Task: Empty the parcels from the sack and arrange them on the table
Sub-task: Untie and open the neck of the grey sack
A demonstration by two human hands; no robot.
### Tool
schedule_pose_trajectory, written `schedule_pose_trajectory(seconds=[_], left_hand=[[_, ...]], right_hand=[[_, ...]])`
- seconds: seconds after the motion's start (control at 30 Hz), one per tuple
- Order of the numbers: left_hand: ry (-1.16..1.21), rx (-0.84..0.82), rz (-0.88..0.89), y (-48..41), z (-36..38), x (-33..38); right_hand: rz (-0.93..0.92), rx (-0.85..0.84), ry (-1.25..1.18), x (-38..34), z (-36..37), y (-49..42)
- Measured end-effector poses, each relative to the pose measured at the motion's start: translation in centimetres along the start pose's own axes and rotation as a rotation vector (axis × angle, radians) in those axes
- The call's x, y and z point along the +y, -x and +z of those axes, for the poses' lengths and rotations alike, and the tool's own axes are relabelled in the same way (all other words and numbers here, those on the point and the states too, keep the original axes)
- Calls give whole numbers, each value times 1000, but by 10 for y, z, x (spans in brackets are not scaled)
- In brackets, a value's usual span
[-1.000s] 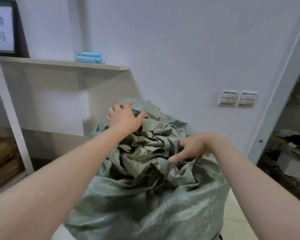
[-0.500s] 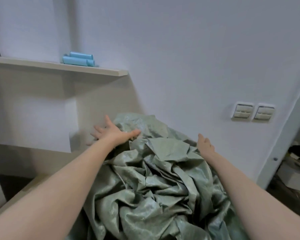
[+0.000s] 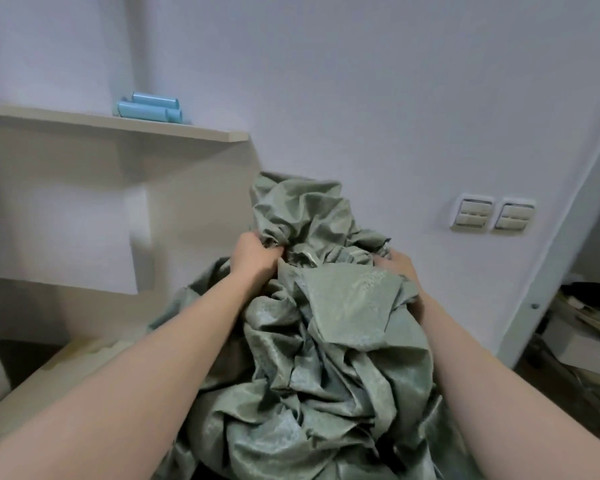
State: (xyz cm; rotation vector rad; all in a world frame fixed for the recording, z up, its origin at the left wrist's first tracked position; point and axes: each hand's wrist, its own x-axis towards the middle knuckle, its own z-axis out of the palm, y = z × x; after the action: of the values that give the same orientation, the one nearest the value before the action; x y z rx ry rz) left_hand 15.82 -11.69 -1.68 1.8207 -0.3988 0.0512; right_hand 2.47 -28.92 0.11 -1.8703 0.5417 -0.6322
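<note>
Both hands went from flat and open to clenched on the green woven sack point(image 3: 343, 341). Left hand point(image 3: 253, 256) bunches a fistful of fabric near the top. Right hand point(image 3: 397, 266) curls into the folds at the right edge, fingertips buried. Sack sits crumpled between my forearms, top flap standing up past the hands toward the white wall. Contents hidden under the folds. Pale surface point(image 3: 49, 375) shows at its left. Wall shelf point(image 3: 201, 132) up left carries blue tubes point(image 3: 149, 107). Wall switches point(image 3: 492, 213) are to the right. Cluttered rack point(image 3: 582, 327) far right, past the door frame.
</note>
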Motion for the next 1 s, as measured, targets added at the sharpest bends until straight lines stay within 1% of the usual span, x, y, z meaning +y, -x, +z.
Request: schedule_pose_trajectory(seconds=[0.07, 0.13, 0.27, 0.43, 0.5, 0.53, 0.6, 0.67, 0.7, 0.73, 0.77, 0.83, 0.87, 0.9, 0.93, 1.0], left_hand=[[16, 55, 71, 8, -4, 18], [46, 92, 114, 17, -8, 35], [77, 125, 163, 38, -15, 62], [112, 175, 236, 61, -27, 76], [113, 204, 248, 70, -32, 77], [73, 227, 248, 73, -34, 77], [-62, 293, 207, 79, -40, 74], [-161, 392, 114, 83, -50, 68], [-192, 439, 72, 84, -56, 64], [-230, 468, 34, 86, -61, 61], [-286, 470, -1, 89, -63, 57], [-426, 391, -72, 99, -63, 54], [-478, 339, -96, 105, -60, 51], [-516, 295, -110, 111, -57, 49], [-551, 268, -114, 118, -53, 47], [-633, 261, -113, 128, -47, 43]], right_hand=[[-60, 97, -27, -14, -12, 5], [-109, 138, -38, -27, -24, 11], [-222, 181, -86, -46, -40, 27], [-287, 235, -165, -50, -49, 44], [-300, 225, -167, -48, -49, 46], [-293, 208, -105, -48, -49, 48], [-266, 190, 96, -45, -50, 52], [-242, 236, 116, -40, -55, 55], [-211, 220, 88, -38, -58, 58], [-150, 142, 51, -37, -60, 63], [-76, 9, 19, -34, -62, 69], [41, -289, 22, -28, -66, 80], [57, -415, 33, -23, -69, 85], [54, -502, 44, -21, -70, 91], [36, -557, 73, -14, -72, 95], [-30, -662, 213, -3, -73, 108]])
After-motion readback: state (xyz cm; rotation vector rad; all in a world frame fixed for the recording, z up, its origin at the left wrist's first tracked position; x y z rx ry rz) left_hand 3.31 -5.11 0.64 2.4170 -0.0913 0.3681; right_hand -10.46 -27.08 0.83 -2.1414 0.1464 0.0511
